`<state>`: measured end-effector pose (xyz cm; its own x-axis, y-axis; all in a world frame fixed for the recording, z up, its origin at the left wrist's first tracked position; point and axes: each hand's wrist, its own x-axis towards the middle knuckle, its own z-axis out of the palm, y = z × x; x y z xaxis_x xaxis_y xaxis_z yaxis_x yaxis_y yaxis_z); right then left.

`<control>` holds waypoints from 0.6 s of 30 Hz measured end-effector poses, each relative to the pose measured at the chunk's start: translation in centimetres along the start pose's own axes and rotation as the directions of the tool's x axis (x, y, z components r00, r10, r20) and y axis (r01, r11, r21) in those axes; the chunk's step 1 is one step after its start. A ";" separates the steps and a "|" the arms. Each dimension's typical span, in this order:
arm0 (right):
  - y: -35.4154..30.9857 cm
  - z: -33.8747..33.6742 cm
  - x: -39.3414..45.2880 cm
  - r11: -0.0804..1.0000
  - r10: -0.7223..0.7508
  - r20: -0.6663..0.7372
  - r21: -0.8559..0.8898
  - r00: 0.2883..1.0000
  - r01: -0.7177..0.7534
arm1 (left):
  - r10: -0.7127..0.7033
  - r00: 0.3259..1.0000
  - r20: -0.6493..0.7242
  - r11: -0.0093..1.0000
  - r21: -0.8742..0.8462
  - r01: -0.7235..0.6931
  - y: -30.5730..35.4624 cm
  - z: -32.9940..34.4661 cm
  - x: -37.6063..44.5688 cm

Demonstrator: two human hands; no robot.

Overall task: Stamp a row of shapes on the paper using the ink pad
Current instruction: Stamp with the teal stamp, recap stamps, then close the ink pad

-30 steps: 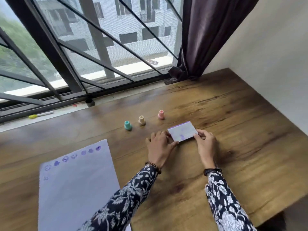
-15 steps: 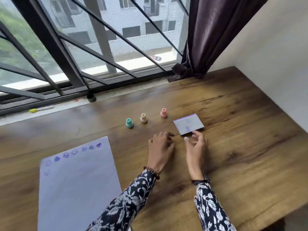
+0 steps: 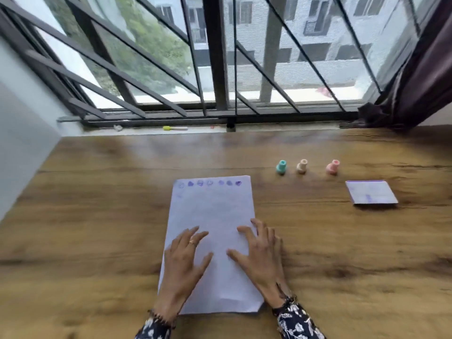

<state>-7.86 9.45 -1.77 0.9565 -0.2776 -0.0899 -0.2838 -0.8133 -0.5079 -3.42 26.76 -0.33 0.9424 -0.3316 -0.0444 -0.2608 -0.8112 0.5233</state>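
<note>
Wooden tabletop (image 3: 97, 216) sitting under a barred window (image 3: 220, 57), dark curtain (image 3: 420, 69) hanging at right | paper (image 3: 215, 216) lying flat, stamped row (image 3: 210, 183) along its far edge | left hand (image 3: 186, 260) and right hand (image 3: 259, 258) resting on paper, each grip open, fingers spread | ink pad (image 3: 371, 192) and three stamps (image 3: 303, 166) sitting well apart, far right.

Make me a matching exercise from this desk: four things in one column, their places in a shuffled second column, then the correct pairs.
1. teal stamp
2. pink stamp
3. ink pad
4. paper

A. under both hands
B. far right, lying flat
C. left end of the stamp trio
D. right end of the stamp trio

Pairs: 1-C, 2-D, 3-B, 4-A
</note>
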 end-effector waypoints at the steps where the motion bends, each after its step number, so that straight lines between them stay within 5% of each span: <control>1: 0.1 0.3 0.0 1.000 0.006 0.000 0.001 1.000 -0.006 | -0.011 0.998 0.060 1.000 0.011 0.011 -1.0 -0.1 -0.4; 5: 0.7 0.2 0.4 0.998 0.031 -0.033 -0.044 0.999 -0.033 | 0.034 0.978 0.206 0.999 0.032 -0.042 -2.4 0.5 -0.4; 18: 0.4 -1.2 0.6 0.991 0.113 0.010 -0.079 0.994 -0.112 | 0.116 0.970 0.213 0.990 0.050 -0.129 -2.4 1.3 0.8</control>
<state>-7.47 8.36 -1.01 0.9189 -0.3627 -0.1553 -0.3935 -0.8150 -0.4253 -2.33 27.81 -2.74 0.8395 -0.5182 -0.1636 -0.3905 -0.7847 0.4814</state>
